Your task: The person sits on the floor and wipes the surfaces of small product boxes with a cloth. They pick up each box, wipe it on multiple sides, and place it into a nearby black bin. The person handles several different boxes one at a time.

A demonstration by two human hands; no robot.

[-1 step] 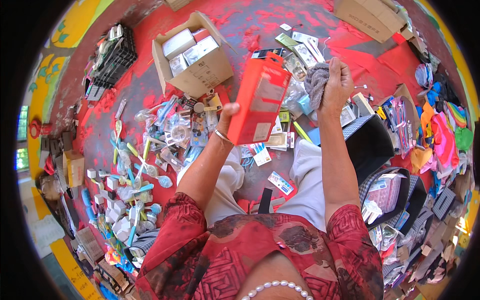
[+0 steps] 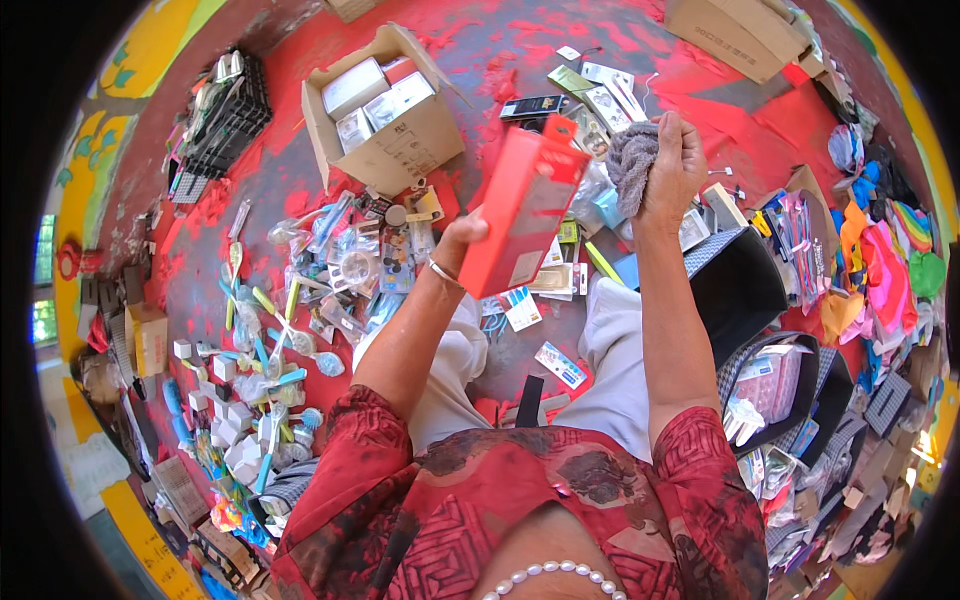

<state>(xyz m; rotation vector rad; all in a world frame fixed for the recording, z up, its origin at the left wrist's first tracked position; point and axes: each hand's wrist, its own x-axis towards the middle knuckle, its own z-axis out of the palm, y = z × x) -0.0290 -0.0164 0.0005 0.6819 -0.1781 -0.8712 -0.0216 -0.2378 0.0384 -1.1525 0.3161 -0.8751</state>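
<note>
In my left hand (image 2: 461, 243) is a red box (image 2: 527, 212), tilted and held up in front of me; my thumb shows at its near left edge and the other fingers are hidden behind it. My right hand (image 2: 675, 172) is closed round a bunched grey cloth (image 2: 632, 165) to the right of the box. The cloth hangs from the left side of the fist. Beneath both hands lie small packages, among them a white and blue packet (image 2: 560, 365) on the floor between my legs.
An open cardboard box (image 2: 410, 150) holding white boxes stands at the far left. Wrapped brushes and white cubes (image 2: 240, 430) cover the left floor. Dark open bins (image 2: 735, 295) stand by my right leg. Colourful bags (image 2: 885, 275) lie further right, and a black crate (image 2: 225, 125) stands far left.
The red box has shifted slightly down and right and turned a little in my left hand. My right hand and the grey cloth have hardly moved.
</note>
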